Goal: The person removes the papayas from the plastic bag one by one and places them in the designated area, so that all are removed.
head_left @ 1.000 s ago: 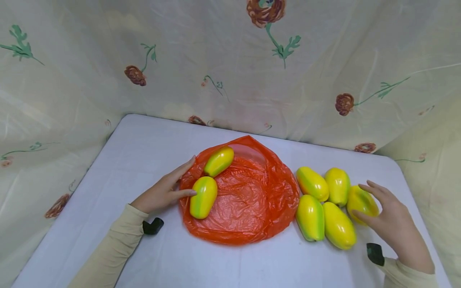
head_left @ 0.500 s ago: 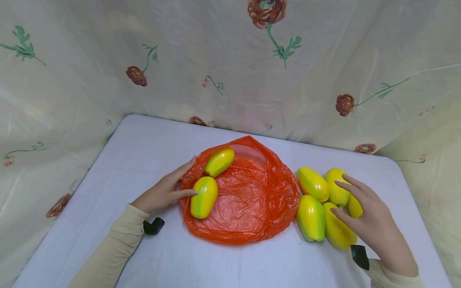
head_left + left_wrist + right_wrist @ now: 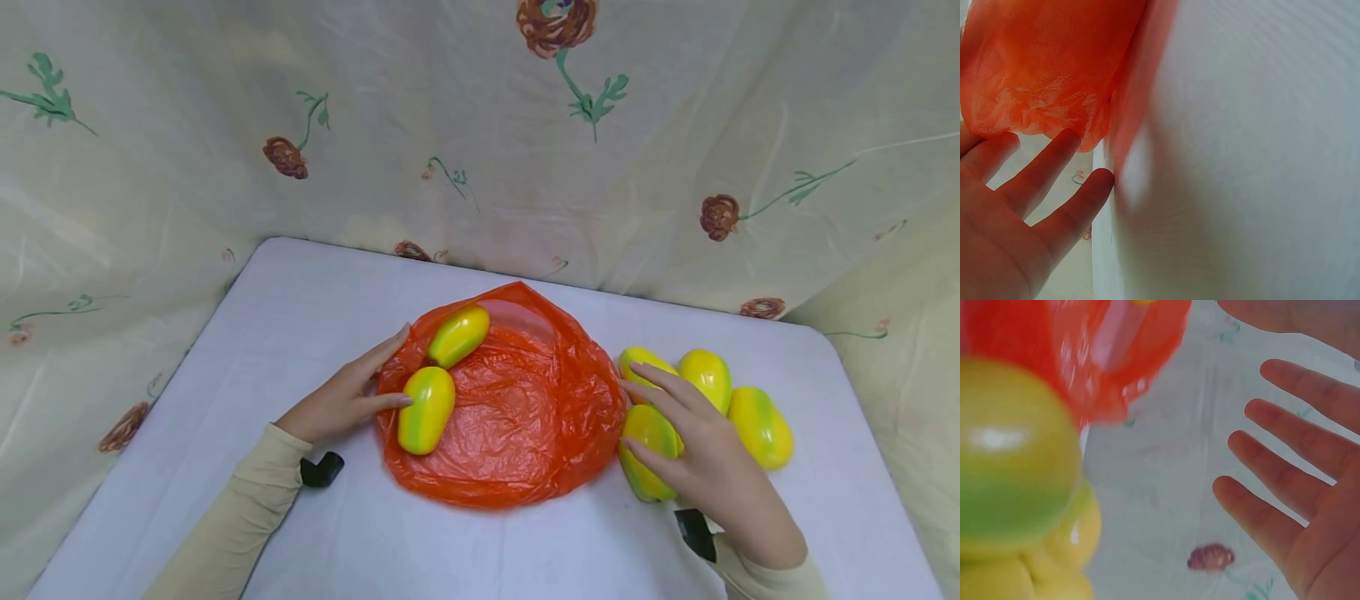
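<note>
My right hand is spread, gripping nothing, and the nearest yellow fruit lies just left of my palm, long axis running away from me; further left, the red bag, my left hand straight-fingered at its left edge, farther from that fruit

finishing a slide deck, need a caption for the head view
Left hand at an open red plastic bag holding two papayas; right hand over more papayas beside it.
</note>
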Demonstrator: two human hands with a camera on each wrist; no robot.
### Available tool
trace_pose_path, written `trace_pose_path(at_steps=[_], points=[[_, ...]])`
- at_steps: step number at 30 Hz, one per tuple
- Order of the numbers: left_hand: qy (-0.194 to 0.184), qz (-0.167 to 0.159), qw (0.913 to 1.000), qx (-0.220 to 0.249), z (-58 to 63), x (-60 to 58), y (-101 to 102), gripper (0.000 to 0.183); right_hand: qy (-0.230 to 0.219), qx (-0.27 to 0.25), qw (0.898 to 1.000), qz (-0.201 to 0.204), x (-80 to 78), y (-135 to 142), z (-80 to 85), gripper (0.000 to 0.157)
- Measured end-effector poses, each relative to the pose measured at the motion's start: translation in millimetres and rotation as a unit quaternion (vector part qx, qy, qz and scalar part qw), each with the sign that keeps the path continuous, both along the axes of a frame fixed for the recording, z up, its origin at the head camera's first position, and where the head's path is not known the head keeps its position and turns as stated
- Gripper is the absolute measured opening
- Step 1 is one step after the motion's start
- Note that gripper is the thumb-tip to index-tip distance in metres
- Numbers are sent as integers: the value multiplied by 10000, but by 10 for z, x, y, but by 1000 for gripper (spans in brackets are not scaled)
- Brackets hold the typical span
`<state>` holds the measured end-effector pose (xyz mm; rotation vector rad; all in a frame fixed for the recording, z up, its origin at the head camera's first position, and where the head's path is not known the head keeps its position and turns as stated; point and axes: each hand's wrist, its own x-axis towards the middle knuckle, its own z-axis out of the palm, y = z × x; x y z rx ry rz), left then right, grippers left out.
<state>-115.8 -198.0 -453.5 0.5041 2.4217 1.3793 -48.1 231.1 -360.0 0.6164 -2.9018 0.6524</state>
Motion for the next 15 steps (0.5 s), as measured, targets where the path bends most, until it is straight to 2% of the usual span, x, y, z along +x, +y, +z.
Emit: trace_pose_path(at_steps=[15], points=[[-31, -4, 10000, 19, 4, 12, 6, 94, -248, -38, 9950, 967, -115, -491, -105, 63]])
